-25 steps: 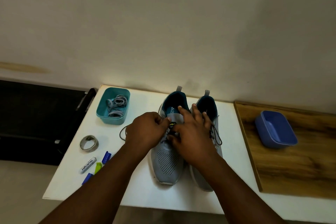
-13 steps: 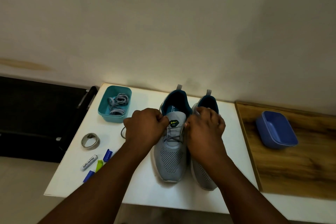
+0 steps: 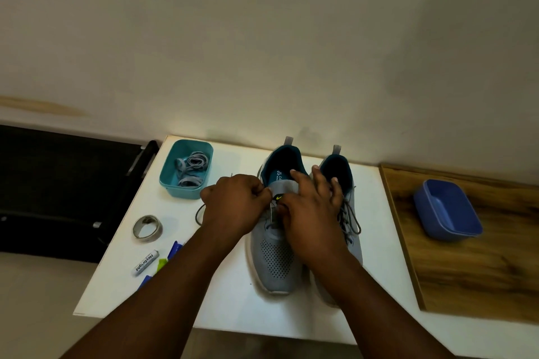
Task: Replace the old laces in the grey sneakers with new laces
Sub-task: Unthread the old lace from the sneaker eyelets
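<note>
Right hand (image 3: 310,221) reopened over the left sneaker (image 3: 274,256) — lace (image 3: 201,214) beside left grip (image 3: 234,205).

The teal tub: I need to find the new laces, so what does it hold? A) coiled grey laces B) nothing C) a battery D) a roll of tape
A: coiled grey laces lie inside the teal tub, at the table's back left.
</note>
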Tool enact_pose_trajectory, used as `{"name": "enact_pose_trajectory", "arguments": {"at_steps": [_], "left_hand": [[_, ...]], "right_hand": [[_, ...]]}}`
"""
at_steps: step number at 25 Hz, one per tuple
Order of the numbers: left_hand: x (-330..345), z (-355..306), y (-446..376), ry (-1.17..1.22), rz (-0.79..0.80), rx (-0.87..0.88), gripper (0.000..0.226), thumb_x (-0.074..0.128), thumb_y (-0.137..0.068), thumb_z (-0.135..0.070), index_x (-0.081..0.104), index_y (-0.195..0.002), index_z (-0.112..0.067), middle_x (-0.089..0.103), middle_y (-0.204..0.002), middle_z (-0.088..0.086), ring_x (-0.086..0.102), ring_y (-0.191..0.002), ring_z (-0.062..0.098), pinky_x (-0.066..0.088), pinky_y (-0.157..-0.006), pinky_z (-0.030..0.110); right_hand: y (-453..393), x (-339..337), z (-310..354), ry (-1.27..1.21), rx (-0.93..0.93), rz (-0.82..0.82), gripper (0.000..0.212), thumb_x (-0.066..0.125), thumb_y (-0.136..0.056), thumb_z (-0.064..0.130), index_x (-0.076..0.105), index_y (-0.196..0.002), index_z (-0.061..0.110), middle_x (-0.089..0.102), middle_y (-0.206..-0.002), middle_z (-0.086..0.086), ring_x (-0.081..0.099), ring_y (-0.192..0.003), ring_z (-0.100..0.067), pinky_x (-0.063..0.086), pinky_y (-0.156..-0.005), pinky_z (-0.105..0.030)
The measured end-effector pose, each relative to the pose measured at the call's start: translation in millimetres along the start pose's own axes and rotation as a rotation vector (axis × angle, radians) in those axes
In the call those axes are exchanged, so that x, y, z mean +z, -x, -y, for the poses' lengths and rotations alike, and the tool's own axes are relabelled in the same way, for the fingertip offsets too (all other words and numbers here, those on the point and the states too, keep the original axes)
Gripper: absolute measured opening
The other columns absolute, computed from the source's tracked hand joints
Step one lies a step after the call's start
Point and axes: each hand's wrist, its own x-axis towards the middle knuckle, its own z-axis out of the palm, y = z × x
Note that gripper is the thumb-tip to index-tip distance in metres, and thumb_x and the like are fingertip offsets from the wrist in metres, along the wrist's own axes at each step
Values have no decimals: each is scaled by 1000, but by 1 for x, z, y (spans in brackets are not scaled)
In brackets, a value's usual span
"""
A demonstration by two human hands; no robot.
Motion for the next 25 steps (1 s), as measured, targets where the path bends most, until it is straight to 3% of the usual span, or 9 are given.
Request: {"name": "enact_pose_trajectory", "arguments": {"at_steps": [3, 5, 7, 9, 12, 15, 19, 25], "left_hand": [[-1, 0, -2, -63, -41, 0, 37, 53, -89, -54, 63, -68, -25, 59, -65, -8, 56, -82, 18, 32, -80, 39], [-1, 1, -1, -58, -40, -3, 36, 54, -89, -53, 64, -69, -25, 58, -65, -9, 54, -81, 17, 30, -82, 40], [-1, 2, -1, -40, -22, -8, 36, 55, -89, -53, 63, -67, -26, 57, -63, -10, 54, -80, 16, 31, -85, 41], [-1, 1, -2, -42, -5, -12, 38, 55, -90, -54, 59, -63, -28, 55, -62, -11, 54, -79, 16, 34, -89, 44], [-3, 1, -3, -38, 28, -36, 37, 53, -90, -56, 58, -63, -31, 55, -64, -12, 55, -80, 16, 37, -91, 45], [-3, 0, -2, -17, 49, -46, 37, 53, -90, -56, 60, -64, -30, 57, -66, -12, 58, -82, 18, 40, -87, 42], [-2, 2, -3, -11, 28, -59, 39, 54, -88, -55, 57, -60, -29, 57, -63, -11, 56, -77, 18, 41, -87, 44], [-2, 1, -1, -64, 4, -64, 40, 52, -90, -54, 57, -61, -27, 54, -64, -11, 51, -83, 17, 35, -103, 53]], "right_hand": [[0, -27, -27, 24, 187, -172, 25, 52, -98, 38, 73, -106, 27, 53, -146, -3, 32, -146, -30, 12, -121, -59], [3, -54, -47, 201, 355, -110, 33, 45, -97, 42, 71, -110, 26, 57, -138, -5, 42, -136, -34, 21, -118, -62], [6, -61, -53, 354, 415, 27, 36, 45, -98, 47, 66, -121, 28, 55, -139, -7, 42, -137, -37, 19, -118, -66], [7, -52, -38, 239, 286, 12, 37, 51, -98, 46, 60, -130, 30, 45, -152, -9, 30, -147, -38, 9, -120, -65], [1, -23, -1, 68, -30, 21, 34, 53, -98, 42, 64, -130, 34, 32, -163, -5, 12, -155, -34, -2, -123, -58], [-2, -2, 12, 82, -71, 111, 32, 57, -97, 40, 68, -126, 35, 32, -164, -2, 5, -157, -34, -7, -122, -61], [-2, -29, -6, -3, 71, 12, 17, 60, -94, 40, 74, -104, 39, 47, -154, 6, 18, -154, -30, 0, -122, -62], [-1, -92, -49, 361, 469, 4, 30, 53, -93, 49, 73, -109, 33, 59, -136, -2, 39, -141, -35, 16, -118, -67]]}}
